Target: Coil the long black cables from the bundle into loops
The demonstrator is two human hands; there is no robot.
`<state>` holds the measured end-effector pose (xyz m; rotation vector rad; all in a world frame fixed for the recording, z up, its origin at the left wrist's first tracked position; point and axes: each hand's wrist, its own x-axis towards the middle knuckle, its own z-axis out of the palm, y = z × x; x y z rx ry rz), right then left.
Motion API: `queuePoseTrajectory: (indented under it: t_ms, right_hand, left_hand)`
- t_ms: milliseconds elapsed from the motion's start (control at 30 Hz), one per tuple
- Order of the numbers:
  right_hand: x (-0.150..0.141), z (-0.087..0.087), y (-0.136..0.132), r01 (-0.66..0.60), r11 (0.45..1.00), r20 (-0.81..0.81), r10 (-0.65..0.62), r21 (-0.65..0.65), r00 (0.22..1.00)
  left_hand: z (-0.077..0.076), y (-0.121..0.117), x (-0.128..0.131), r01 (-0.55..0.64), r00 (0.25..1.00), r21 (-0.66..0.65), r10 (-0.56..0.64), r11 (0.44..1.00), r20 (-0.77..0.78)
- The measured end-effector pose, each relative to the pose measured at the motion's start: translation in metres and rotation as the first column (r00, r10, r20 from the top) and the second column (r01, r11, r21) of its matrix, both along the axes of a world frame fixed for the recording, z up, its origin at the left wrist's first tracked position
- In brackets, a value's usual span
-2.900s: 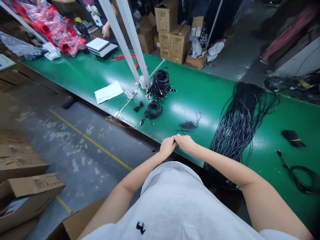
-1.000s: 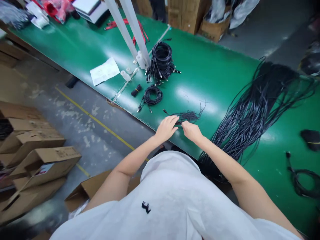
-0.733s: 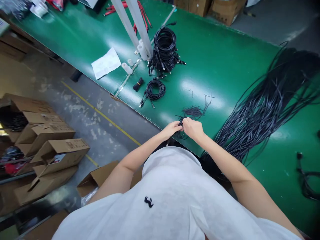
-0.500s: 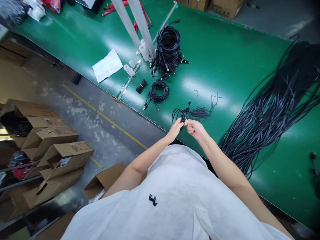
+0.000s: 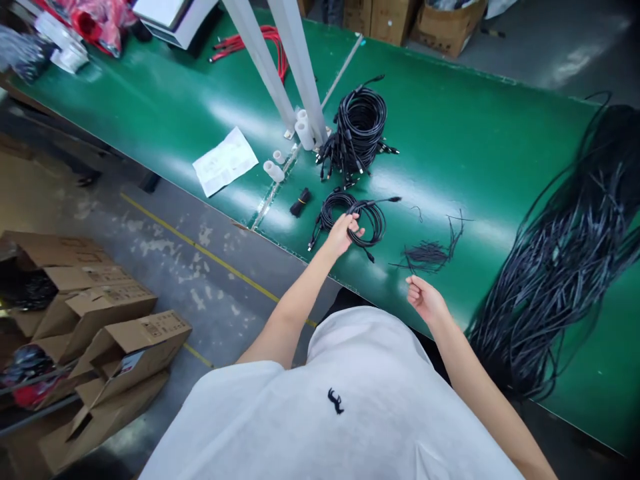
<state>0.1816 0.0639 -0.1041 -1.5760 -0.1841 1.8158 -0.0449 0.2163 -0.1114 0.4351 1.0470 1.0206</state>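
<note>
My left hand [image 5: 344, 233] reaches out over the green table [image 5: 450, 133] and grips a coiled black cable [image 5: 370, 220], setting it against another small black coil [image 5: 333, 208]. My right hand [image 5: 424, 298] hovers near the table's front edge, its fingers pinched on a thin black tie wire. A loose heap of black tie wires [image 5: 430, 252] lies just beyond my right hand. A tall stack of finished black coils [image 5: 361, 127] stands farther back.
A big bundle of long black cables [image 5: 560, 253] drapes over the table's right side. Two white posts [image 5: 280, 60], small white rolls [image 5: 274, 171], a paper sheet [image 5: 225, 161] and a small black bundle [image 5: 301, 201] sit left. Open cardboard boxes [image 5: 110, 333] stand on the floor.
My hands were together tying a small coil at the table edge. Now my left hand has carried the coil out left beside the other coil, and my right hand has drawn apart.
</note>
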Motion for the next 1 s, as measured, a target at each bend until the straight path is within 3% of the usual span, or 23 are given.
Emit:
queuePoseTrajectory:
  t_ms: [67, 167, 300, 400, 467, 567, 600, 667, 700, 733, 867, 1000]
  right_hand:
    - [0.003, -0.008, -0.019, 0.065, 0.997, 0.045, -0.063, -0.031, 0.997]
    - [-0.003, -0.018, -0.046, 0.118, 0.991, 0.093, -0.111, -0.067, 0.989]
    - [-0.019, -0.026, -0.069, 0.112, 0.99, 0.121, -0.101, -0.088, 0.987]
    - [-0.032, -0.029, -0.078, 0.074, 0.994, 0.141, -0.061, -0.086, 0.988]
    - [-0.039, -0.031, -0.083, 0.048, 0.995, 0.17, -0.032, -0.089, 0.985]
    - [-0.041, -0.038, -0.096, 0.032, 0.991, 0.263, 0.002, -0.127, 0.965]
    - [-0.039, -0.041, -0.103, 0.036, 0.988, 0.311, 0.014, -0.152, 0.95]
    - [-0.026, -0.05, -0.124, 0.05, 0.973, 0.419, 0.051, -0.227, 0.906]
    - [-0.018, -0.054, -0.138, 0.057, 0.959, 0.469, 0.083, -0.276, 0.88]
    - [-0.008, -0.057, -0.153, 0.06, 0.942, 0.509, 0.124, -0.33, 0.852]
    - [0.035, -0.067, -0.21, 0.039, 0.843, 0.583, 0.337, -0.537, 0.739]
    - [0.061, -0.086, -0.234, -0.09, 0.774, 0.559, 0.527, -0.627, 0.64]
  left_hand:
    - [-0.013, 0.031, -0.024, 0.029, 0.97, 0.012, -0.025, 1.0, -0.24]
    - [-0.034, 0.057, -0.051, 0.05, 0.766, 0.005, -0.035, 0.999, -0.642]
    - [-0.055, 0.056, -0.063, 0.063, 0.593, 0.082, 0.029, 0.995, -0.804]
    - [-0.066, 0.054, -0.064, 0.095, 0.316, 0.146, 0.109, 0.985, -0.942]
    - [-0.069, 0.056, -0.068, 0.129, 0.193, 0.106, 0.08, 0.986, -0.978]
    - [-0.069, 0.058, -0.084, 0.205, 0.213, 0.088, 0.043, 0.975, -0.976]
    - [-0.067, 0.056, -0.091, 0.173, 0.205, 0.19, 0.153, 0.966, -0.967]
    - [-0.066, 0.048, -0.102, 0.156, 0.213, 0.243, 0.208, 0.957, -0.955]
    - [-0.066, 0.041, -0.105, 0.147, 0.238, 0.259, 0.22, 0.955, -0.946]
    - [-0.066, 0.032, -0.107, 0.125, 0.321, 0.31, 0.258, 0.942, -0.911]
    - [-0.07, -0.03, -0.09, 0.205, 0.45, 0.255, 0.14, 0.945, -0.882]
    - [-0.067, -0.117, -0.039, 0.422, 0.514, 0.105, -0.142, 0.901, -0.846]
